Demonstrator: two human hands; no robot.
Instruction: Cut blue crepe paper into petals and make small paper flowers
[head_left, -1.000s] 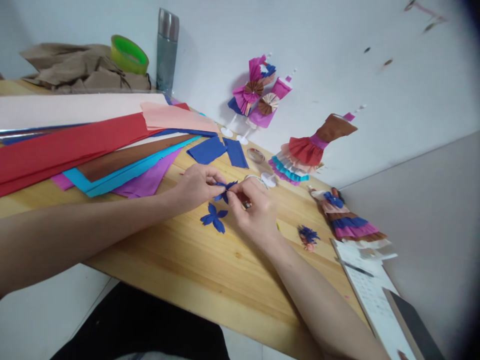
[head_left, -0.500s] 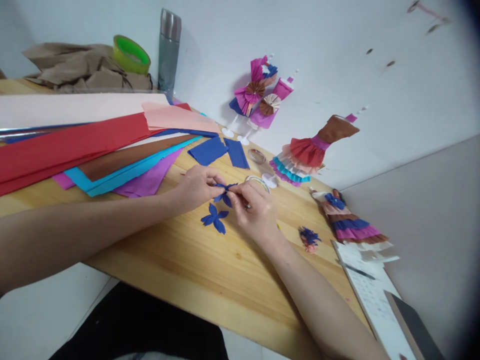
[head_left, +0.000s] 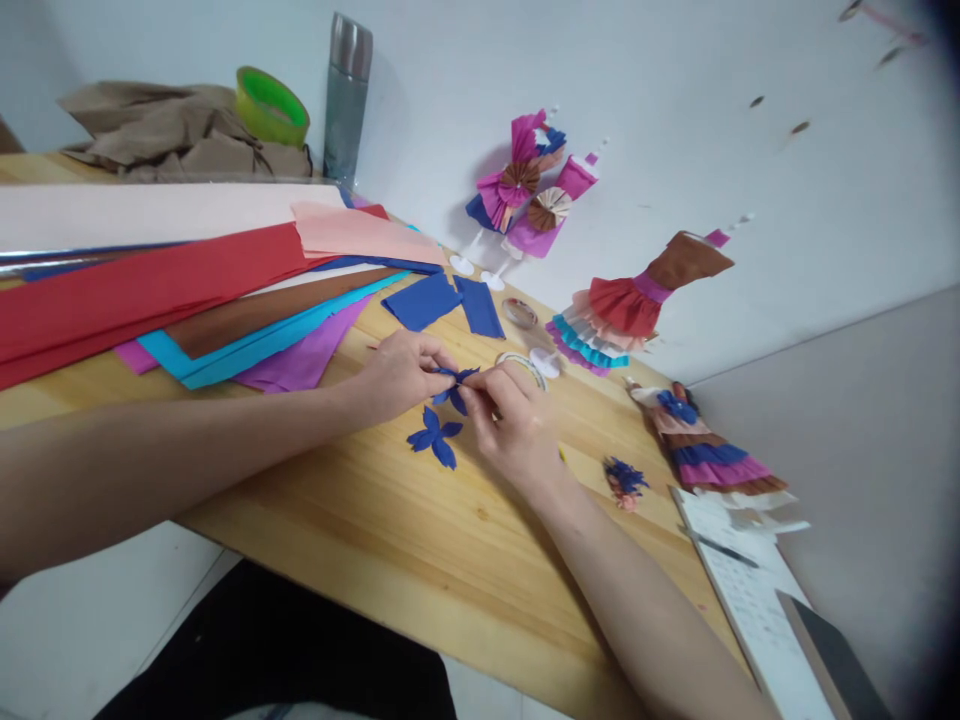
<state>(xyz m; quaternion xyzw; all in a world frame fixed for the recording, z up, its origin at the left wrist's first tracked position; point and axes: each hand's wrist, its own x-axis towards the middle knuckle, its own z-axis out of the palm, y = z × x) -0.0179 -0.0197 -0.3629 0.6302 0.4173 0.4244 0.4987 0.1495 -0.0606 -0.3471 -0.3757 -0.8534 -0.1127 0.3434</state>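
Between my two hands is a blue paper flower (head_left: 451, 392), pinched from both sides just above the table. My left hand (head_left: 405, 372) is closed on its left petals with thumb and forefinger. From the right, my right hand (head_left: 511, 415) pinches it near the middle, fingertips partly hidden. A second blue paper flower (head_left: 434, 437) lies flat on the wood right below. Behind my hands rest two blue paper pieces (head_left: 421, 302), one of them folded or layered.
Stacked coloured paper sheets (head_left: 150, 285) cover the left of the wooden table (head_left: 420, 560). Mini dress forms in paper dresses (head_left: 615, 305) stand along the wall. Tape rolls (head_left: 520, 313), a flask (head_left: 347, 100), paper scraps (head_left: 625, 480) and a written sheet (head_left: 739, 570) surround the work.
The whole view has shifted slightly, so everything sits a little further right. Both hands keep their pinch on the blue flower, with hardly any movement of the fingers.
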